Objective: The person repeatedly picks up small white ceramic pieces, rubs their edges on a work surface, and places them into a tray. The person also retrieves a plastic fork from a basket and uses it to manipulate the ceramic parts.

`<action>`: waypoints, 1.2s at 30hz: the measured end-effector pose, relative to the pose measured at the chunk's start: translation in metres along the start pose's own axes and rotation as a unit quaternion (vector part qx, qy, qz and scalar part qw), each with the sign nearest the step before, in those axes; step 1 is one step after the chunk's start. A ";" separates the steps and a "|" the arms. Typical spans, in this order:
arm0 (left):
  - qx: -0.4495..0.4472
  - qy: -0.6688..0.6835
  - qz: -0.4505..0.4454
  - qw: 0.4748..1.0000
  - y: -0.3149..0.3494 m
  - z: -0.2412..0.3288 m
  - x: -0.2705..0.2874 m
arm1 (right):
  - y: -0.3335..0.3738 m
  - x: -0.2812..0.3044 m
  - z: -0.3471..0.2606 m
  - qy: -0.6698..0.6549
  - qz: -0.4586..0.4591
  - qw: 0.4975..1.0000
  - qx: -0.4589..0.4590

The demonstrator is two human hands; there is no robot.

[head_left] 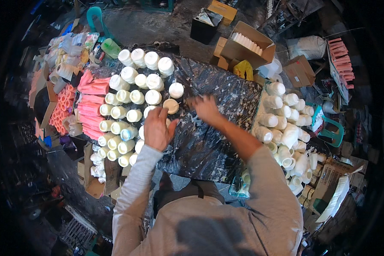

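Rows of cream-white pillar candles (152, 82), several with a wick showing on top, stand on the left part of the table. My left hand (157, 131) lies over the inner edge of these rows, its fingers stretched forward and its thumb apart. It partly covers a white candle (148, 112). Just beyond its fingertips is a yellower candle (171, 106) with a wick, and a whiter candle (176, 90) stands behind that. My right hand (207, 110) is over the dark table cover to the right of the yellower candle. Motion blurs its fingers, and I see nothing certain in them.
A black, wax-flecked sheet (209, 149) covers the table. Pink wax pieces (91, 106) lie along its left end. More white candles and cups (269, 120) crowd the right end. Beyond the far edge stands a cardboard box of white candles (248, 45). Green chairs (332, 132) stand around.
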State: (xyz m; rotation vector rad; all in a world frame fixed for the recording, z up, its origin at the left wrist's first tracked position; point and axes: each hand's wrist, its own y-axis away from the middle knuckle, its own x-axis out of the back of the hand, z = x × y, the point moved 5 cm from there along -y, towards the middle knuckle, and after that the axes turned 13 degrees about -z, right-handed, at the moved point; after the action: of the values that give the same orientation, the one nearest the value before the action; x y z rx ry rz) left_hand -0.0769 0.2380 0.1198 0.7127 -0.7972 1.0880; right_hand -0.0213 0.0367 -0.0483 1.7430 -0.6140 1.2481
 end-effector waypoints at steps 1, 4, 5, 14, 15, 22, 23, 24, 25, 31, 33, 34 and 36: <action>0.008 -0.006 -0.016 1.000 -0.023 -0.003 -0.006 | 0.030 -0.014 -0.013 -0.037 -0.051 0.998 0.020; 0.019 -0.106 -0.041 0.993 -0.078 -0.002 -0.023 | 0.088 -0.022 -0.034 -0.033 -0.089 0.995 0.042; 0.024 -0.149 -0.051 0.987 -0.092 0.000 -0.029 | 0.091 -0.020 -0.027 -0.059 -0.133 0.989 0.038; 0.079 -0.216 -0.170 0.958 -0.142 -0.005 -0.059 | 0.047 0.010 0.191 -0.183 0.026 0.939 -0.290; 0.074 -0.221 -0.160 0.959 -0.141 0.000 -0.059 | 0.053 -0.008 0.176 -0.144 -0.007 0.945 -0.293; -0.130 -0.158 -0.076 0.976 -0.061 0.075 -0.079 | 0.148 -0.064 0.002 -0.123 -0.094 0.975 -0.158; -0.161 -0.132 -0.049 0.977 -0.041 0.083 -0.084 | 0.149 -0.061 0.011 -0.182 -0.149 0.960 -0.150; -0.149 -0.090 -0.094 0.980 -0.021 0.082 -0.097 | 0.147 -0.056 0.025 -0.241 -0.204 0.938 -0.142; -0.144 -0.042 -0.114 0.982 -0.002 0.081 -0.109 | 0.136 -0.036 0.054 -0.206 -0.142 0.955 -0.157; -0.041 -0.111 -0.280 0.953 0.096 0.054 -0.193 | 0.010 0.024 0.165 -0.212 0.025 0.931 -0.296; -0.028 -0.138 -0.301 0.943 0.113 0.044 -0.201 | 0.006 0.003 0.111 -0.129 0.026 0.959 -0.250; -0.019 -0.124 -0.288 0.949 0.118 0.040 -0.200 | 0.017 -0.012 0.081 -0.122 0.019 0.965 -0.230; -0.012 -0.104 -0.269 0.957 0.123 0.032 -0.192 | 0.057 -0.042 0.016 -0.134 -0.014 0.976 -0.170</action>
State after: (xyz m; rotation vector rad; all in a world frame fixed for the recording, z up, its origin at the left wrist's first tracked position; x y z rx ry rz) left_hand -0.2481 0.1569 -0.0108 0.9652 -0.7310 0.5154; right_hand -0.0744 -0.0087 -0.0679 1.6302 -0.8998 0.8335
